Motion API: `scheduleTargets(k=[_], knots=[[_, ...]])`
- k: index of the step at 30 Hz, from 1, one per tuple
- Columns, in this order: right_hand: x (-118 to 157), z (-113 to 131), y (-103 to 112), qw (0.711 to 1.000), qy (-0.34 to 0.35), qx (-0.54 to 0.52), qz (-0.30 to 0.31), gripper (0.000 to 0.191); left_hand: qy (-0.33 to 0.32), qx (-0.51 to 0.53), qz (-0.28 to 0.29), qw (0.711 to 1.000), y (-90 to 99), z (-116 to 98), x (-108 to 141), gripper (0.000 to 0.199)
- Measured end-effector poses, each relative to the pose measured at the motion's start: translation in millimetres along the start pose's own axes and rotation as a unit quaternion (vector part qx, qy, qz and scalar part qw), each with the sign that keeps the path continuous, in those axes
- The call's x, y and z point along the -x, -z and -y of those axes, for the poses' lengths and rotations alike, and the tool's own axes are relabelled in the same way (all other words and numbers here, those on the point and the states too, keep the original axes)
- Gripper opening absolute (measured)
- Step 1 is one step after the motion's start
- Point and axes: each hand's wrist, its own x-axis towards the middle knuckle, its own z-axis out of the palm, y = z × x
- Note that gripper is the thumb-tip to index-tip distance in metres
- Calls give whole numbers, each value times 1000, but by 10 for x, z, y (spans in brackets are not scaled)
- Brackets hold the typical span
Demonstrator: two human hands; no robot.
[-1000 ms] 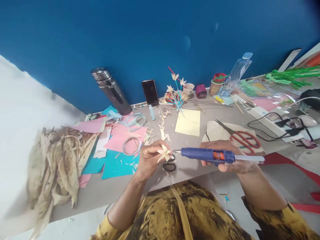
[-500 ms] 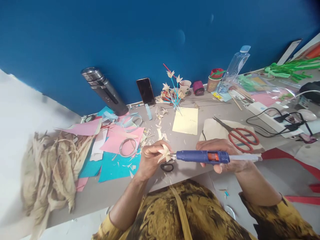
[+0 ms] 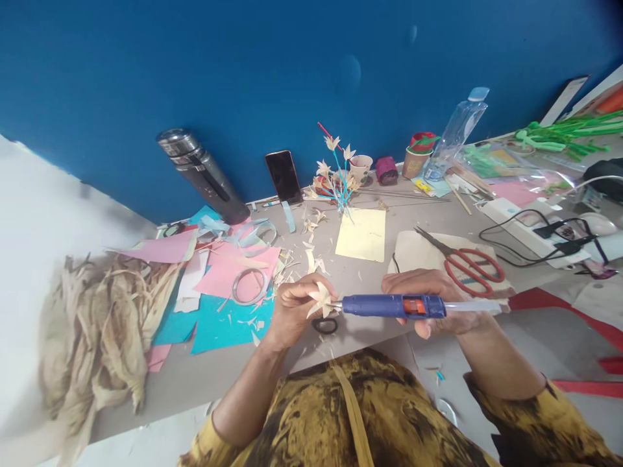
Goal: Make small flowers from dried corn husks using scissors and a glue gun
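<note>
Close above the near edge of the desk (image 3: 302, 379), pinching a pale flower (image 3: 320, 300) in the fingers of the left hand (image 3: 292, 311), and gripping a blue glue gun (image 3: 372, 305) in the right hand (image 3: 423, 283). Right up at the petals with the metal nozzle (image 3: 337, 304), too tight to tell whether touching! Could burn a finger on any slip, if hot, with so little room to spare. Could crumple thin petals too, from a harder pinch or a nudge of the tip. Just below, could dribble glue onto the black scissor handle (image 3: 324, 326) by squeezing too much. Slightly farther out, could gather loose pale scraps (image 3: 310, 259) by dipping a sticky petal among them, or snag the red-handled scissors (image 3: 474, 272) with a careless swing of the right hand. Beyond the yellow sheet (image 3: 361, 237), could tangle or topple the flowers on blue stems (image 3: 343, 185) through a clumsy reach. Back at the wall (image 3: 272, 84), could knock down the leaning phone (image 3: 283, 178) with a bump.
</note>
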Motion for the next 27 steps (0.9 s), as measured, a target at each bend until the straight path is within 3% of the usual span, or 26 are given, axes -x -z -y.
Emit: scheduleTargets(k=[22, 25, 27], knots=[[69, -37, 43, 999, 27, 40, -11, 49, -25, -5, -2, 1000, 45, 38, 21, 10], [109, -57, 75, 994, 0, 95, -57, 53, -35, -16, -1, 999, 63, 35, 30, 9], [85, -79, 57, 973, -54, 198, -103, 45, -40, -17, -4, 999, 75, 29, 39, 8]])
